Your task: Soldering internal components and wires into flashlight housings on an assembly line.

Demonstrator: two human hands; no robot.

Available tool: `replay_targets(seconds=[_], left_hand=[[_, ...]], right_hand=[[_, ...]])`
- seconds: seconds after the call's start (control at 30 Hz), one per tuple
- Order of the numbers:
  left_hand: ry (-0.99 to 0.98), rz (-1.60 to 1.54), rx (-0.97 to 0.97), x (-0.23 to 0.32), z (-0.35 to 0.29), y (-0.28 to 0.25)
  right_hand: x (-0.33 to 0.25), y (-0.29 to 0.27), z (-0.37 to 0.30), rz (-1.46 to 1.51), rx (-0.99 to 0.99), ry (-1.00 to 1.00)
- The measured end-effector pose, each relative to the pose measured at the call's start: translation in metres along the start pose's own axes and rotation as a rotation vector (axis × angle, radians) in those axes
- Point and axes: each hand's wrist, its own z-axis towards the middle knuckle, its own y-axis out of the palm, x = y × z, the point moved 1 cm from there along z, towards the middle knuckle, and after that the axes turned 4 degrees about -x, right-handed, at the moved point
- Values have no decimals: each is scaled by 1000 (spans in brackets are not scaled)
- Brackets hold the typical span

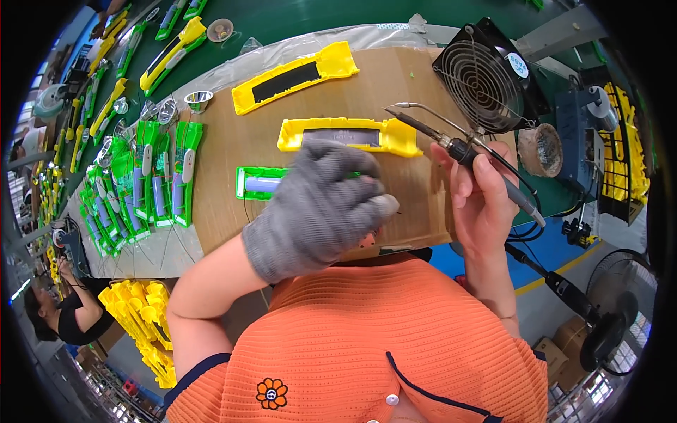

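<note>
My left hand (324, 204), in a grey knitted glove, is over the right part of a green plastic housing (262, 197) with a purple cylindrical battery in it. Its fingers are curled in, and whatever they hold is hidden. A short dark wire end shows just right of its fingertips. Raised at the right, my bare right hand (486, 190) grips a soldering iron (462, 151), its tip up and to the left. A thin curved metal tube runs along the iron. Beyond the left hand lies a yellow housing (395, 137) with a dark panel.
Another yellow housing (338, 62) lies farther back on the brown board (233, 141). Several green housings (161, 176) with batteries and wires cluster at left. A caged fan (483, 77), a round tin (540, 150) and a blue box (582, 134) stand at right. A person (70, 310) sits far left.
</note>
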Motion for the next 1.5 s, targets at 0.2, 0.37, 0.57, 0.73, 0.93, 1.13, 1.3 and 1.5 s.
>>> replay_targets(seconds=[0.2, 0.37, 0.57, 0.73, 0.93, 1.13, 1.3, 1.5], left_hand=[[-802, -254, 383, -25, -42, -30], [-783, -435, 193, -44, -35, -20], [-469, -262, -163, -62, -9, -25], [-354, -138, -290, -66, -2, -24], [-343, -119, -304, -67, -2, -22], [-353, -127, -281, -67, -3, -20], [-355, -125, -272, -67, -3, -20], [-352, -136, -261, -67, -4, -19]], right_hand=[[9, 2, 8, 24, -144, 45], [9, -1, 11, 3, -205, 130], [-5, -5, 8, -170, -182, 289], [-5, 4, 11, -153, -191, 356], [-5, 8, 12, -255, -244, 416], [-5, 12, 11, -273, -238, 431], [-4, 11, 12, -286, -241, 429], [-4, 12, 11, -292, -236, 420]])
